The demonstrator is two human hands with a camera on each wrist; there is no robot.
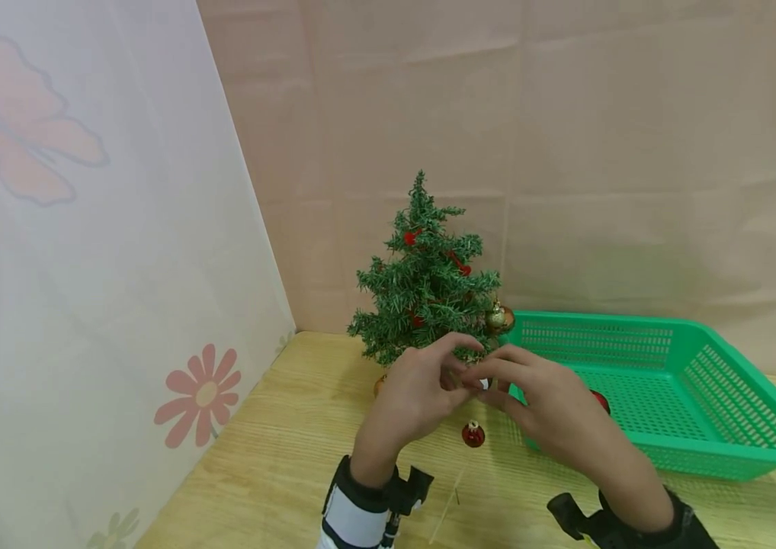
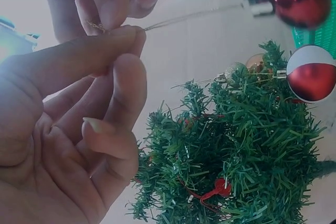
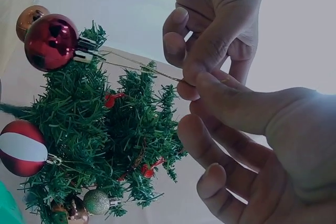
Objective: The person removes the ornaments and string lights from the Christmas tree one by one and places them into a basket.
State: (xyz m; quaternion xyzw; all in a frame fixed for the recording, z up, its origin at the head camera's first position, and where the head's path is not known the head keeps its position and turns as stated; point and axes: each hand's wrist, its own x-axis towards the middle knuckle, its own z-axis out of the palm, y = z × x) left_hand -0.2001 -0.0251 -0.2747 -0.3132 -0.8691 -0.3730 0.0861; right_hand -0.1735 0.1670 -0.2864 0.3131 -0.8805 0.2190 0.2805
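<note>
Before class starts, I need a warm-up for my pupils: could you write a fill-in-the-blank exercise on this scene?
The basket is colored ____.
In the head view, the tree stands to the ____ of the basket.
The ball hanging below the left hand and right hand is colored ____.

Missing words: green; left; red.

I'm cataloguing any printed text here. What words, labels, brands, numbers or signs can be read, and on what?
None can be read in any view.
The white wall covering shows only pictures: a butterfly and flowers.
The green basket and dangling red ornament show no lettering.
Any marking on the wrist straps would be too small to read.
</note>
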